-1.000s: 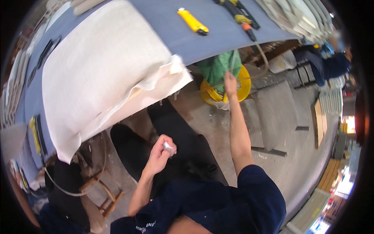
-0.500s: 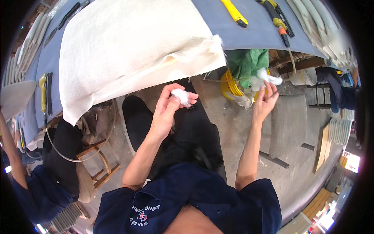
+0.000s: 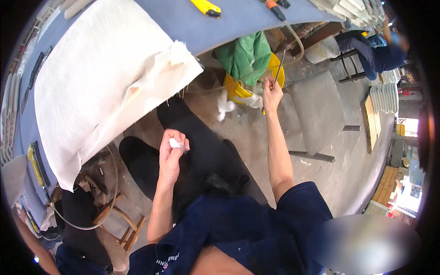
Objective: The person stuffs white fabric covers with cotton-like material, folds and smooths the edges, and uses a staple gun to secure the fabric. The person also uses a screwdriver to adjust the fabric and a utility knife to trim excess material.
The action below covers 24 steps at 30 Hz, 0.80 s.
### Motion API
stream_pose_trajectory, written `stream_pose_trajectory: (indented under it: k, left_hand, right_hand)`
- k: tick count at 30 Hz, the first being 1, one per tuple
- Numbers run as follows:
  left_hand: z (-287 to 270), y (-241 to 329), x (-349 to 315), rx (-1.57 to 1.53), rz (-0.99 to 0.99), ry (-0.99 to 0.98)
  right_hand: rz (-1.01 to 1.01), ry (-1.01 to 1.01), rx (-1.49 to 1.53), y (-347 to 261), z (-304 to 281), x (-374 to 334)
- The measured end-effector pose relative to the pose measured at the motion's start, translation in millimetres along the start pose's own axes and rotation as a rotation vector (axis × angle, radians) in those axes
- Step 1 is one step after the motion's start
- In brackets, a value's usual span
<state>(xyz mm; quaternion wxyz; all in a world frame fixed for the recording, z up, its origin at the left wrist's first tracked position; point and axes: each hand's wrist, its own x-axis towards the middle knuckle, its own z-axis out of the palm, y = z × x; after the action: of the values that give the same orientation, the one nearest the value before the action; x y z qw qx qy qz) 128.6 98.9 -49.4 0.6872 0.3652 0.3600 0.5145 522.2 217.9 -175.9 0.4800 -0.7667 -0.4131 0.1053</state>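
My left hand [image 3: 170, 155] is closed around a small wad of white fluffy stuffing [image 3: 175, 144], held above my dark trousers. Farther right, my right hand [image 3: 272, 95] grips a thin dark rod [image 3: 279, 68] beside a yellow bucket [image 3: 277, 64]. Green cloth [image 3: 247, 56] bulges out of the bucket and hides part of it. Another tuft of white stuffing [image 3: 224, 106] shows left of the bucket, low near the floor. A cream fabric cushion piece [image 3: 105, 78] lies on the blue-grey table, with a loose, frayed edge toward me.
On the table [image 3: 247, 20] lie a yellow-handled tool [image 3: 206, 7] and an air tool with a hose [image 3: 275, 9]. Another yellow air tool [image 3: 36, 167] sits at left. A grey panel [image 3: 316, 110] is on the floor at right. Co-workers sit at left and far right.
The view has turned right. My right hand no longer has white stuffing at its fingertips and has moved in beside the bucket. My left fingers have closed more tightly round their wad.
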Motion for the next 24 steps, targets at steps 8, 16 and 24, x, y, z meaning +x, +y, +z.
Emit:
stream_pose_trajectory:
  k: [8,16,24]
  left_hand:
    - [-19,-6,-11,0.778,-0.084,0.093]
    - [-19,-64,-2,1.110,0.163,0.112]
    - [-24,-106,26,1.163,0.361,0.155]
  right_hand:
    - [-0.003,-0.908,-0.461,81,36,-124]
    - [0.252,-1.111,-0.604,178,158,-154]
    - [0.586,-1.117,-0.505,236,285,-181]
